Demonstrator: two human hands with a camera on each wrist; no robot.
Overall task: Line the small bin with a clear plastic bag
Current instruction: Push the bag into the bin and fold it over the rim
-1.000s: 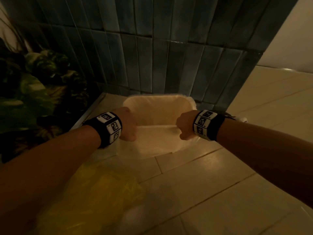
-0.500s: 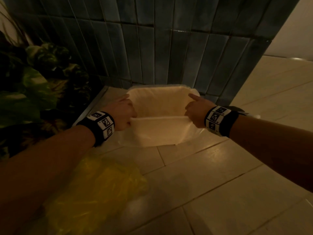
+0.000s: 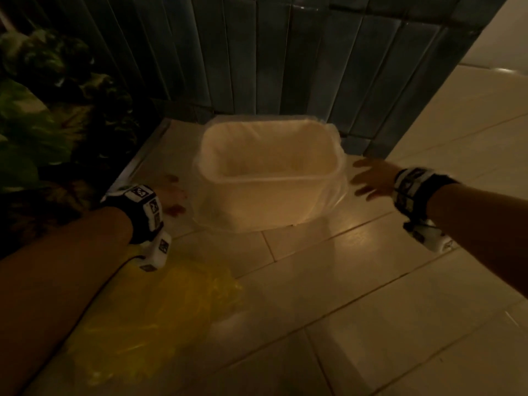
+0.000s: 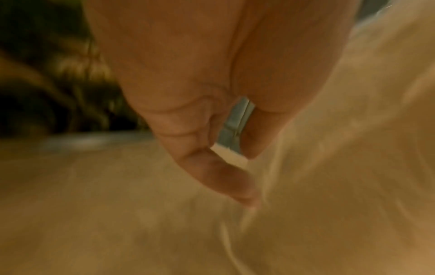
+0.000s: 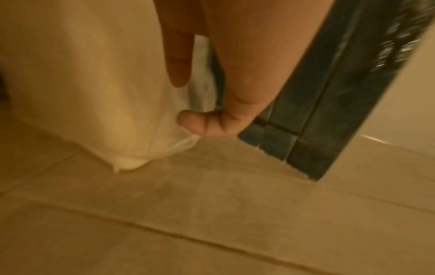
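Note:
The small cream bin [image 3: 268,195] stands on the floor against the tiled wall. A clear plastic bag [image 3: 338,178] lines it, its edge folded over the rim and hanging down the outside. My left hand [image 3: 174,192] is low beside the bin's left side, fingers loose and holding nothing. In the blurred left wrist view, the left hand [image 4: 252,171] has one fingertip brushing the bag [image 4: 341,167]. My right hand [image 3: 368,178] hovers at the bin's right side with fingers spread. In the right wrist view, the right hand [image 5: 186,100] lies against the hanging bag [image 5: 94,93].
A crumpled yellow plastic bag [image 3: 160,304] lies on the floor tiles [image 3: 371,310] near my left forearm. Dark plant leaves [image 3: 43,124] crowd the left side. A dark blue tiled wall [image 3: 285,52] rises right behind the bin, ending at a corner on the right.
Both hands have let go of the bag's edge at the bin's rim and moved down and outward to the bin's sides. The bag's edge now hangs over the rim.

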